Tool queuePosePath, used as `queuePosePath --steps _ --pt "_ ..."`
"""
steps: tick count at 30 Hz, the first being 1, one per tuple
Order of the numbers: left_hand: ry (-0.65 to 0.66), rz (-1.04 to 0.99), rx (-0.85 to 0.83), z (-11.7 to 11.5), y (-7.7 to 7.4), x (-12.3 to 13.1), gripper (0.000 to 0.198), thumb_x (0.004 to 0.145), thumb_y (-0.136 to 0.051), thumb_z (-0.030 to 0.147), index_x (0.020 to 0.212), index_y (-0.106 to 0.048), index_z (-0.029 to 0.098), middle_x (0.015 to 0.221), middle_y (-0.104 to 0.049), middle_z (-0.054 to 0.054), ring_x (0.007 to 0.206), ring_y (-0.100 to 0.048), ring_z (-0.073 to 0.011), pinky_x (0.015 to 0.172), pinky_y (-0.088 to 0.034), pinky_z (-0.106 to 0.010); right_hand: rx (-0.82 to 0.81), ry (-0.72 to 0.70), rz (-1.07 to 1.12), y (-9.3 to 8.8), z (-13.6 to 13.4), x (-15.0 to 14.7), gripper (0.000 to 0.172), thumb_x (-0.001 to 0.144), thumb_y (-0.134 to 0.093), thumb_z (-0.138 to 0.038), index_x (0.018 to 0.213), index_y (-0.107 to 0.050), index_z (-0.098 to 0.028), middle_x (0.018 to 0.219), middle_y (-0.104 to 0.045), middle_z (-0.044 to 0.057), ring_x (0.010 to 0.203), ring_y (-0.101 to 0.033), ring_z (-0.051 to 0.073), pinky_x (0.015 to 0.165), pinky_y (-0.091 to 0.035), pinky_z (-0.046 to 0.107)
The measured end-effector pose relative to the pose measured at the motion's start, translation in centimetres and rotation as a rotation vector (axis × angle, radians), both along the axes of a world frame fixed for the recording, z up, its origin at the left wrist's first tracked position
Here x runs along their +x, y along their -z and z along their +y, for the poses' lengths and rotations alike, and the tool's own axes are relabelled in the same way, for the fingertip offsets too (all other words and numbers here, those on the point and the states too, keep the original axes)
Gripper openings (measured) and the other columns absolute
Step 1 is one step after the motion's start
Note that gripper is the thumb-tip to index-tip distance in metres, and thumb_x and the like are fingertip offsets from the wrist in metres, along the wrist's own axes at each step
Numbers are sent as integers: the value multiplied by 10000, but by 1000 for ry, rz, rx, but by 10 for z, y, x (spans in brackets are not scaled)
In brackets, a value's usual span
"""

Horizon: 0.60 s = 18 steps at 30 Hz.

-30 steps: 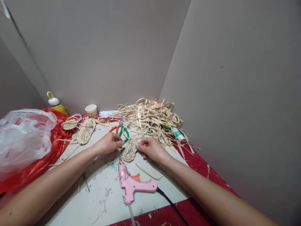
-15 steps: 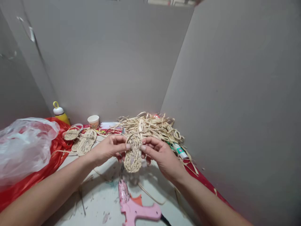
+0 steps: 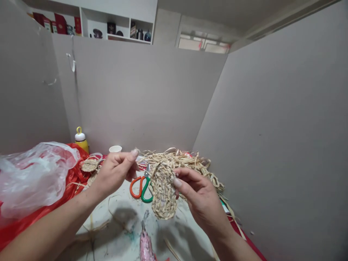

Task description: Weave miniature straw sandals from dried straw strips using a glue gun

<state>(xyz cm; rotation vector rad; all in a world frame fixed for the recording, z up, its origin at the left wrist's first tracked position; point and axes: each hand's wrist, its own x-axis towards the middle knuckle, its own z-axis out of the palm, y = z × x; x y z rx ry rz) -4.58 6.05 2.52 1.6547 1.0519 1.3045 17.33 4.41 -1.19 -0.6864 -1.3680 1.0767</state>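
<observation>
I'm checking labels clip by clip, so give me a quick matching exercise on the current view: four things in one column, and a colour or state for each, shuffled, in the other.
Things:
1. braided piece
2. scissors
3. glue gun
4. bottle

Colours and states:
A. yellow body, white lid
B. held in the right hand
C. one orange handle, one green
D. pink, cut off by the picture's bottom edge

Right pairs: 1-B, 2-C, 3-D, 4-A

You have two hands (image 3: 116, 172), at least three woven pieces (image 3: 164, 192), one glue gun (image 3: 146, 248), one pair of scissors (image 3: 141, 186), one bottle (image 3: 82, 145), one cup (image 3: 115, 149).
</observation>
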Motion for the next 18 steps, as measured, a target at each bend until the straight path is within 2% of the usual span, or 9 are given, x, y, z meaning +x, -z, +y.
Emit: queuePosePath --steps 2,4,6,9,11,14,18 --pt "-132 40 126 1 -4 -8 498 885 -526 484 499 -524 169 443 -443 39 431 -385 -79 454 -312 -216 -4 -6 -15 3 -3 1 116 783 -755 -309 885 -723 -266 732 -611 -24 600 -521 86 530 -485 176" --pt "-167 48 145 5 -7 -13 475 885 -545 426 487 -482 176 443 -373 55 434 -320 -78 446 -267 -224 -9 -11 -37 3 -6 3 103 787 -750 -297 881 -721 -265 729 -609 -23 594 -516 86 535 -485 182" --pt "-108 6 117 9 -7 -14 341 853 -605 372 579 -538 180 513 -439 53 482 -374 -85 475 -305 -216 -3 1 -40 3 -8 4 95 786 -747 -294 870 -719 -260 720 -604 -22 587 -513 88 528 -482 185" --pt "-20 -53 92 9 -4 -10 128 801 -681 305 825 -633 189 717 -584 28 635 -505 -100 590 -415 -213 11 22 -38 0 -11 3 95 783 -746 -302 858 -712 -255 700 -593 -26 569 -503 87 515 -478 185" --pt "30 -66 47 4 -3 -4 197 808 -680 328 944 -649 188 833 -638 -4 729 -566 -118 669 -464 -235 11 36 -43 -1 -13 1 100 786 -744 -309 860 -703 -256 685 -590 -31 564 -504 86 512 -474 183" --pt "169 -125 -80 -9 -3 5 309 806 -684 395 1022 -619 184 903 -678 -42 822 -625 -164 755 -511 -305 23 70 -56 0 -16 -2 111 790 -741 -312 871 -695 -252 668 -594 -33 567 -512 88 525 -472 189" --pt "280 -261 -169 -22 -2 13 272 758 -748 344 910 -589 183 785 -664 -10 749 -616 -140 726 -516 -291 73 71 -110 3 -20 -2 92 811 -723 -304 888 -698 -261 700 -617 -26 598 -529 96 554 -470 206"
